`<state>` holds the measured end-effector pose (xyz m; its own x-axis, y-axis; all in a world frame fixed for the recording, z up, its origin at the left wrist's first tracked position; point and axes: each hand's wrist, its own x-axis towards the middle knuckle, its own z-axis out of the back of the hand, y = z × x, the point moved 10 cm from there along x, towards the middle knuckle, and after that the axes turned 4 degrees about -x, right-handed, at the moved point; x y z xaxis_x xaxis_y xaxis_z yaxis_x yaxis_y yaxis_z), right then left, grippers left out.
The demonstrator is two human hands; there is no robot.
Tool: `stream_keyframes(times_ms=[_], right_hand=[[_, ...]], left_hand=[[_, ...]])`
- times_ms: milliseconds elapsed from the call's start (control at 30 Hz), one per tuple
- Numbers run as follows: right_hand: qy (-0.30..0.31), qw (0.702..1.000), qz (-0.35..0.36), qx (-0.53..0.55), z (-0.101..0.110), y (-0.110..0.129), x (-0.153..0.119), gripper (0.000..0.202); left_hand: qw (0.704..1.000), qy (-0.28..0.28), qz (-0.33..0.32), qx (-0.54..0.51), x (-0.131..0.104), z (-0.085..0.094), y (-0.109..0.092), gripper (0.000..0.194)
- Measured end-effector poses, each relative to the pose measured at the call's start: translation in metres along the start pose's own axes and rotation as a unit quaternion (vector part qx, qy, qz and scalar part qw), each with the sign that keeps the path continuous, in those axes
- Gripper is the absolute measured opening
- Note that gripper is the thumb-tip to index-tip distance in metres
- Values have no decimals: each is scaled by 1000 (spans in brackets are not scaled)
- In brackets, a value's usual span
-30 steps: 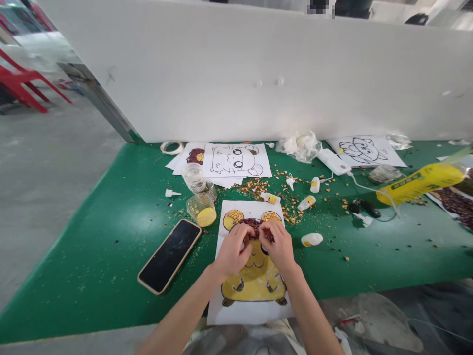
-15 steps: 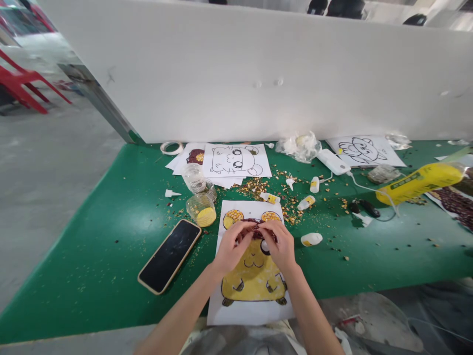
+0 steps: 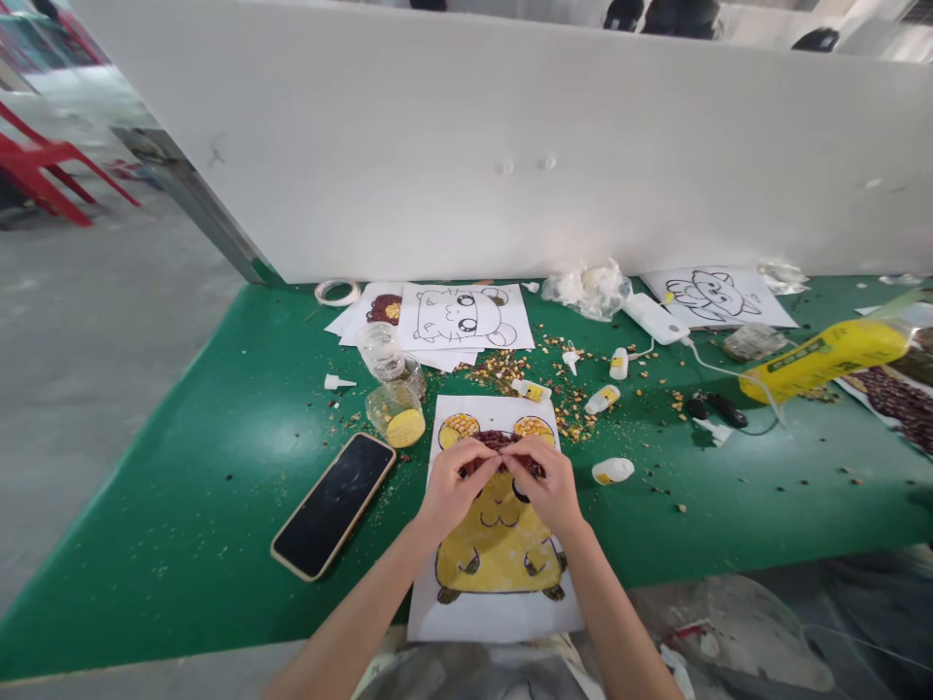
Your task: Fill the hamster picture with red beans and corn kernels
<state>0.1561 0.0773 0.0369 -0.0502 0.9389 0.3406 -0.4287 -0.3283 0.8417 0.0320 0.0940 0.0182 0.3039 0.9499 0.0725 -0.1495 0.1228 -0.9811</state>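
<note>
On the table (image 3: pixel 182 506), the phone (image 3: pixel 333 507) lies left of the animal picture (image 3: pixel 499 559); behind this, scattered grains (image 3: pixel 502 369) lie before a stack of papers (image 3: pixel 466 317). The power bank (image 3: pixel 656 319) lies right of the stack.

"What sort of place is this?"
"Looks like a craft workshop: a seed picture (image 3: pixel 500 554), small bottles (image 3: pixel 603 399) and loose kernels (image 3: pixel 500 369) on the green table (image 3: pixel 182 486)."
"And around the table?"
"White partition (image 3: pixel 437 146) behind, grey floor (image 3: pixel 87 321) left."

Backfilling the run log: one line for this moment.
left hand: pinched over dark-red pieces | right hand: pinched beside it | held item: unclear | phone: left of drawing
</note>
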Motion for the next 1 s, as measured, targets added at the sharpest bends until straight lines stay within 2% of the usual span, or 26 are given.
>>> stream_keyframes(times_ms=[300,633,733,833,1000], right_hand=[[-1,998,-40,42,1,-10,0,9],[-23,998,-9,55,1,-11,3,8],[-2,996,6,88,-2,-10,3,6],[34,989,-18,141,-11,-16,3,5],[48,980,-33,191,-22,-23,3,11]], left_hand=[[1000,-1,30,-4,0,1,5,24],[996,36,74,-44,1,-4,13,29],[991,60,95,-67,1,-8,16,35],[987,78,109,-88,1,-10,20,42],[988,61,108,-95,4,-7,26,47]])
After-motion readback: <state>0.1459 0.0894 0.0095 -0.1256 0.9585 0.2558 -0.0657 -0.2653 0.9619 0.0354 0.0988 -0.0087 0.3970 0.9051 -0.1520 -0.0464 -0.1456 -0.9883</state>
